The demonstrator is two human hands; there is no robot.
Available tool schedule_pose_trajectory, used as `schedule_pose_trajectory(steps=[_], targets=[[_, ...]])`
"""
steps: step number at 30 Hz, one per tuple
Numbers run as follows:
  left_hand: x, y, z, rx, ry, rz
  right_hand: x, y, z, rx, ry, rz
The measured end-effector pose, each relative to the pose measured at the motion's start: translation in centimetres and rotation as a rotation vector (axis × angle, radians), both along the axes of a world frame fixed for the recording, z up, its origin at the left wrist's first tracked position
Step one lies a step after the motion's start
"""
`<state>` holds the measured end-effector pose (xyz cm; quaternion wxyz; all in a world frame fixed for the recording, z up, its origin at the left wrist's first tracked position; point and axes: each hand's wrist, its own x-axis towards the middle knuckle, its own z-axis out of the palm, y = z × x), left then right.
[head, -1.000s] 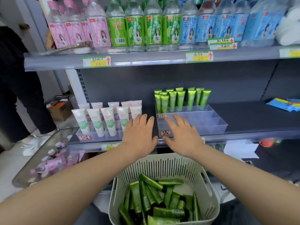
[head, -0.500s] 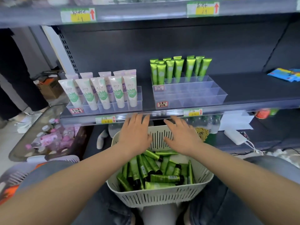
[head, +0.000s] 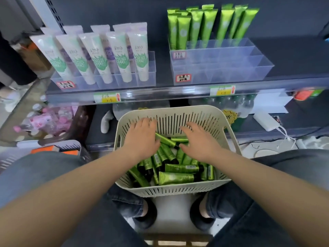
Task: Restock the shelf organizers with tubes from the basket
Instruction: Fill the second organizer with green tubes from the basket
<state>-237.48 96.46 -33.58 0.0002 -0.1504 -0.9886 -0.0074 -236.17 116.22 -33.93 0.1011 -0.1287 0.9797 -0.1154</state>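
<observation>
A cream slotted basket (head: 170,190) sits on the floor between my knees, holding several loose green tubes (head: 176,177). My left hand (head: 142,138) and my right hand (head: 200,139) hover palm down inside the basket, just over the tubes, fingers spread and holding nothing. On the shelf above stands a clear tiered organizer (head: 220,68); its back row holds several upright green tubes (head: 206,25), and its front rows are bare.
To the left on the same shelf, a second clear organizer (head: 106,81) holds several white tubes (head: 99,56). The shelf edge (head: 160,94) carries price tags. A lower shelf holds a white power bank (head: 266,121). A bin with pink bottles (head: 46,120) stands at left.
The view has tilted down and closer to the shelf. Both hands have dropped from in front of the shelf edge into the basket, over the green tubes.
</observation>
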Motion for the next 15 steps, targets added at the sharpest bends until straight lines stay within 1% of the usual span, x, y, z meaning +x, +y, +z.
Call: schedule_pose_trajectory(steps=[5,9,15], targets=[[-1.3,-1.1,-2.7,0.013,-0.098,0.055,-0.6,-0.6,-2.7,0.014,-0.088,0.017],[-2.6,-1.8,-4.5,0.011,-0.174,0.093,-1.0,-1.2,-5.0,0.029,-0.171,0.087],[-5.1,-3.1,-6.7,0.033,-0.32,0.191,-1.7,-2.4,-7.7,-0.007,-0.343,0.196]])
